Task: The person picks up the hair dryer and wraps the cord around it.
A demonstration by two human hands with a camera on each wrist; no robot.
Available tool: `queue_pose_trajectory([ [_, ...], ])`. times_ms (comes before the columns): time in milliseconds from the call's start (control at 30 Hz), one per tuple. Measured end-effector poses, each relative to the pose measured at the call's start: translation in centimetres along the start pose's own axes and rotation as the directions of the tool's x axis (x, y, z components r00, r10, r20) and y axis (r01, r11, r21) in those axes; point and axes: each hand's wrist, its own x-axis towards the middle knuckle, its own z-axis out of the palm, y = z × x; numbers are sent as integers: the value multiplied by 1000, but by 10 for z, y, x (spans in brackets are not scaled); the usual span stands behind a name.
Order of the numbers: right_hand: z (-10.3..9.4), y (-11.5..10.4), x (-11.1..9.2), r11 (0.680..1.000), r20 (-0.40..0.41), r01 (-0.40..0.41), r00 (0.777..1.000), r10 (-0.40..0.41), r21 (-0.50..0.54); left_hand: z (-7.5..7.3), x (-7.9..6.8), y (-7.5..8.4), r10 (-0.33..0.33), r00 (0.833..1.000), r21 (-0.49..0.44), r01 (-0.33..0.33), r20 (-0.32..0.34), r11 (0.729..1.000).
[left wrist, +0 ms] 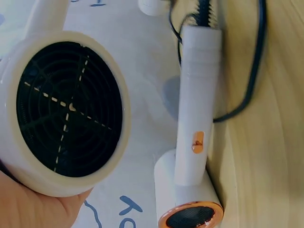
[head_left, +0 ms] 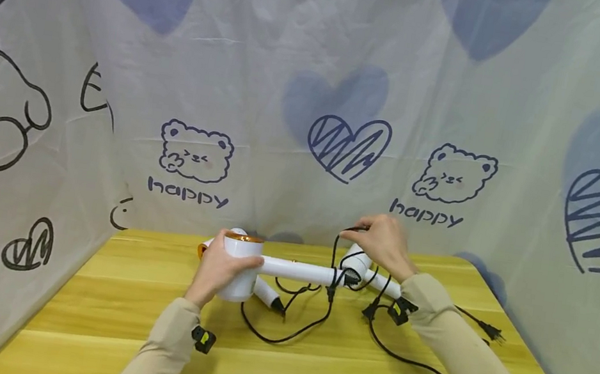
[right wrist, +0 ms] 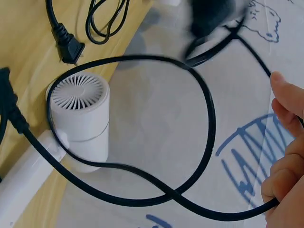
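My left hand (head_left: 214, 270) grips the barrel of a white hair dryer (head_left: 243, 283) held over the table, its handle pointing right. The left wrist view shows this dryer's dark round grille (left wrist: 71, 110) with the hand under it. Higher and to the right, my right hand (head_left: 386, 244) pinches a black power cord (head_left: 335, 250). That cord hangs in a wide loop in the right wrist view, running into the curled fingers (right wrist: 285, 178). A second hair dryer (left wrist: 197, 95) with a copper rim lies behind the held one. Near the right hand lies a third hair dryer (right wrist: 80, 126) with a slotted end.
Black cords trail over the wooden table (head_left: 272, 370). One plug (head_left: 490, 332) lies at the right side, another plug (head_left: 371, 311) below the right hand. A printed cloth (head_left: 271, 144) with hearts and bears stands along the back and sides of the table.
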Motion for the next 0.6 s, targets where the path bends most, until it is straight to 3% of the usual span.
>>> queue_pose_trajectory([
  [200, 5, -14, -5, 998, 5, 65, 998, -65, 17, 6, 0, -3, -32, 995, 81, 39, -95, 996],
  [400, 9, -21, -11, 993, -24, 116, 993, -116, 6, 9, -3, 0, -41, 977, 114, 66, -208, 991],
  [600, 6, -19, -13, 990, -24, 143, 989, -143, 7, 5, 0, -2, -85, 973, 42, 96, -216, 995],
])
